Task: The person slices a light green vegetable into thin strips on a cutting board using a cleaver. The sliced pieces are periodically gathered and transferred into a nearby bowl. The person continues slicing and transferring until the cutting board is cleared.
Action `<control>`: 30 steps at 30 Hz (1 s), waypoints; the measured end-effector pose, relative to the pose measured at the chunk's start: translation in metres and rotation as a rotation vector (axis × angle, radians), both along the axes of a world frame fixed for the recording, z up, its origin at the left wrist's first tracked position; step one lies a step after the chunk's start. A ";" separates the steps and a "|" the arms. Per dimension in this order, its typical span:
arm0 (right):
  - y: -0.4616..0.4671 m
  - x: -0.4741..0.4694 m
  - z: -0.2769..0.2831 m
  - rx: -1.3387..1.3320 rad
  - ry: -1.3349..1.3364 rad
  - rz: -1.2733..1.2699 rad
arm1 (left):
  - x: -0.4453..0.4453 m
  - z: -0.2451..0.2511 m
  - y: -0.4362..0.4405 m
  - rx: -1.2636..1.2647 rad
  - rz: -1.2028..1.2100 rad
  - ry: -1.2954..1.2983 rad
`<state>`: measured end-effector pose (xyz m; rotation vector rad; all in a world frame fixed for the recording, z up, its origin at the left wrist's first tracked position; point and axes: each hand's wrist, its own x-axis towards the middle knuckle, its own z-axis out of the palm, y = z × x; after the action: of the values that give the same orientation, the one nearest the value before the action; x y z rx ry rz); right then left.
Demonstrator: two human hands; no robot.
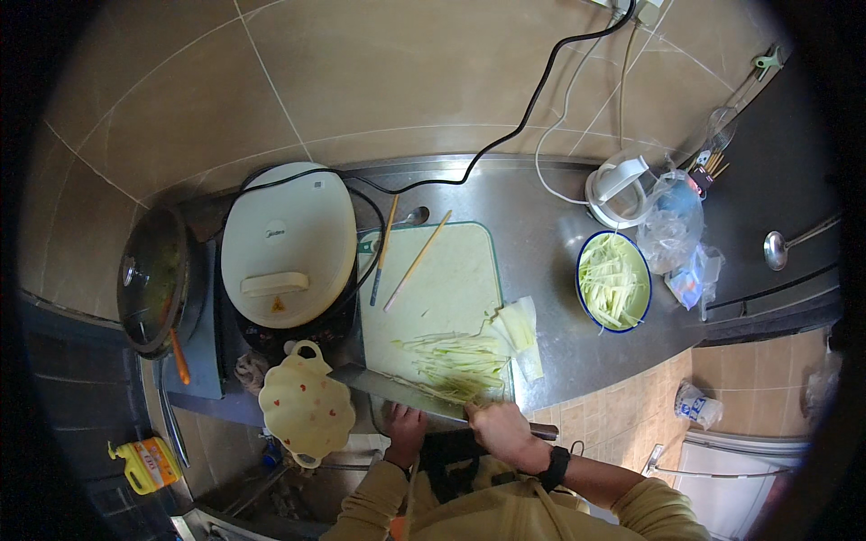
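Note:
My right hand [499,433] grips a wide-bladed kitchen knife [399,392] near its dark handle. The blade lies along the near side of a green-rimmed white cutting board [446,270]. Just beyond the blade is a heap of pale green vegetable shreds [460,358]. Broad flat vegetable pieces [519,328] overhang the board's right edge. Behind the blade, at the board's near edge, rests my left hand [406,429]; its fingertips are partly hidden. A pair of chopsticks [416,260] lies apart on the board's far left, by a metal spoon [418,216].
A blue-rimmed bowl [613,280] of shreds stands right, by plastic bags [670,216] and a white corded appliance [616,193]. Left are a Midea electric pan [291,237], a scalloped yellow dish [308,406] and a lidded wok [152,284]. A black cord [500,138] crosses the back.

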<state>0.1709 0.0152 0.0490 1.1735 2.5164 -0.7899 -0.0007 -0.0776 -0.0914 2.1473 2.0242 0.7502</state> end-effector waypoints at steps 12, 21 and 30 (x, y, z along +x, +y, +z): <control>-0.002 0.013 0.007 -0.073 -0.007 -0.020 | 0.003 -0.002 -0.001 0.004 -0.088 0.114; 0.005 0.007 -0.022 0.066 0.100 -0.036 | 0.010 0.012 0.014 0.091 0.083 -0.310; 0.026 0.091 0.029 0.437 0.101 0.123 | -0.017 0.157 -0.007 0.409 0.526 -0.443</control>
<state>0.2624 0.0414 0.0782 1.1039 2.9072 -0.2793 -0.0181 -0.0845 0.0658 1.3815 2.3237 1.6604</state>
